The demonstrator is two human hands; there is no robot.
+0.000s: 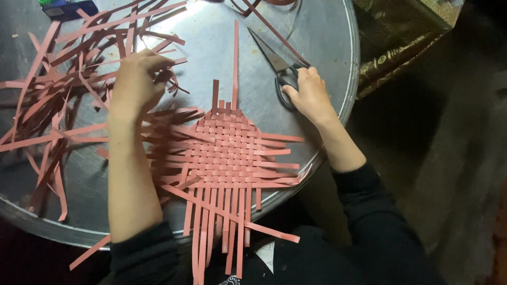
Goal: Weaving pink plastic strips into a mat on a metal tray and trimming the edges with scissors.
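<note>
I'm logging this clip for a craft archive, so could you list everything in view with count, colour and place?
woven mat: one, reddish-pink strips, centre of the tray, loose ends over the near rim
loose strips: many, reddish-pink, heaped on the left of the tray
scissors: one pair, dark handles, right of the mat
round tray: one, grey metal, under everything
blue object: one, top left edge, kind unclear
patterned cloth: one, brown-gold, top right
left hand: on the loose strips
right hand: fingers at the scissors' handles
</note>
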